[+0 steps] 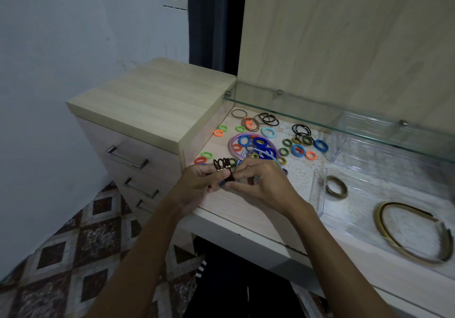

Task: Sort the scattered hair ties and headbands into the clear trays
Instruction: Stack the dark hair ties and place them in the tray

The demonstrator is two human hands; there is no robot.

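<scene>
My left hand (pixel 200 178) holds a bunch of thin black hair ties (pixel 222 163), several loops standing up above its fingers. My right hand (pixel 262 182) meets it and pinches the same bunch at the lower end. Beyond the hands, many coloured hair ties (pixel 299 150) lie scattered on the white tabletop, some inside a purple headband (pixel 246 136). A clear tray (pixel 320 194) at the right holds a coil of olive ties (pixel 336 187) and a gold-and-black headband (pixel 416 234).
A glass shelf (pixel 344 125) runs above the back of the tabletop. Another clear tray (pixel 338 145) stands behind the first. A wooden drawer unit (pixel 152 106) stands to the left. Patterned floor tiles lie below.
</scene>
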